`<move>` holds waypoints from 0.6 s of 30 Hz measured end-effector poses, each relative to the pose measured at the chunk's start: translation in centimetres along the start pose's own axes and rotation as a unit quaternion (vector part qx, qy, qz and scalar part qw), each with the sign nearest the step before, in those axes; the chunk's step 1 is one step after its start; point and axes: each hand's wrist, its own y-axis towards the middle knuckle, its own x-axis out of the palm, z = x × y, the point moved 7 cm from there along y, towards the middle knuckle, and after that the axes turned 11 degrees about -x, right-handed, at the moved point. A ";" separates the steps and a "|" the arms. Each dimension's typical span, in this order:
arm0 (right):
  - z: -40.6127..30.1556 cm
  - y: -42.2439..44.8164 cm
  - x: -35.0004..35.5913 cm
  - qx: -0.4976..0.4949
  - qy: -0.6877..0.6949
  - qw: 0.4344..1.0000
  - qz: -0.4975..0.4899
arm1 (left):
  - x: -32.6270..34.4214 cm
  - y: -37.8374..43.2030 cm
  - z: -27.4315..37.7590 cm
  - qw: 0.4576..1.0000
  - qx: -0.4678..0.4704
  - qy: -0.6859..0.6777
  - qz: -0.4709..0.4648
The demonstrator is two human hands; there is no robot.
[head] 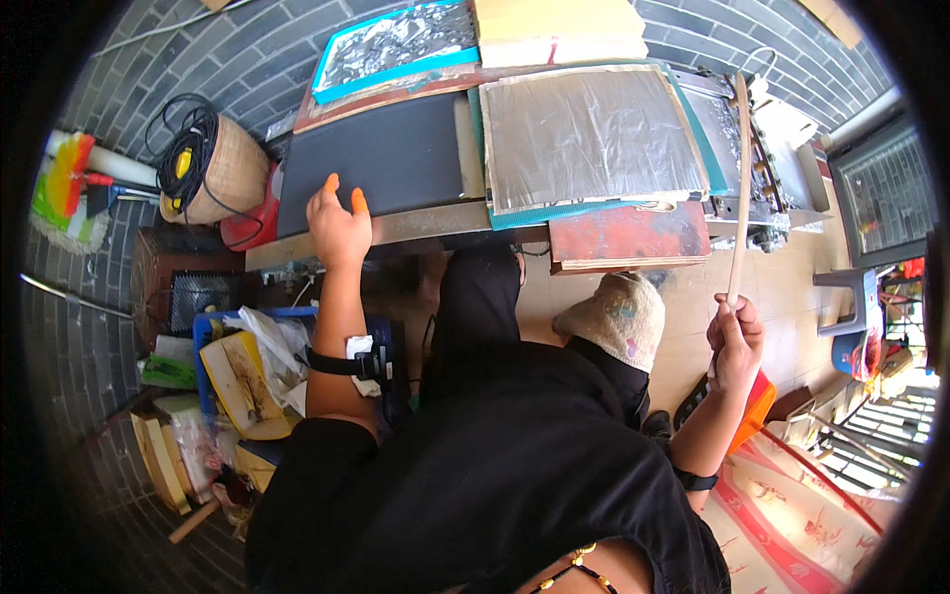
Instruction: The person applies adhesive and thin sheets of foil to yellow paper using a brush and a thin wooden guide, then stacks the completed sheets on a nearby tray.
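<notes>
My left hand (pixel 340 223) is at the front edge of a bench, over a flat dark sheet or board (pixel 378 148); orange covers sit on two of its fingertips, and its fingers are apart with nothing between them. My right hand (pixel 735 338) grips the lower end of a long, thin wooden stick (pixel 742 178), which points away from me past the bench's right part. Between the hands, a crinkled silvery foil sheet (pixel 586 137) lies on pale sheets and a teal ribbed mat (pixel 519 217). Under that stack, a reddish worn board (pixel 631 236) juts out towards me.
A blue-rimmed tray (pixel 401 48) of silvery pieces and a stack of yellowish paper (pixel 560 33) stand at the back. Metal machinery (pixel 768 160) is at right. A woven basket with black cable (pixel 237 167) stands left, above a blue crate (pixel 204 356). A grey stool (pixel 850 301) is right.
</notes>
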 end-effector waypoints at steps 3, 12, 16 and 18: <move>0.3 0.0 -0.1 -0.001 0.000 1.000 0.014 | 0.0 0.0 -0.1 1.000 -0.002 -0.003 -0.002; 0.1 0.4 0.8 -0.012 0.002 0.998 -0.062 | -0.1 0.1 -0.1 1.000 0.010 -0.014 0.014; -0.6 0.5 1.4 -0.018 -0.006 0.998 -0.058 | -0.2 0.1 -0.3 0.999 0.019 -0.015 0.022; -0.8 0.6 1.5 -0.022 -0.009 0.998 -0.049 | -0.2 0.0 -0.3 0.999 0.019 -0.015 0.025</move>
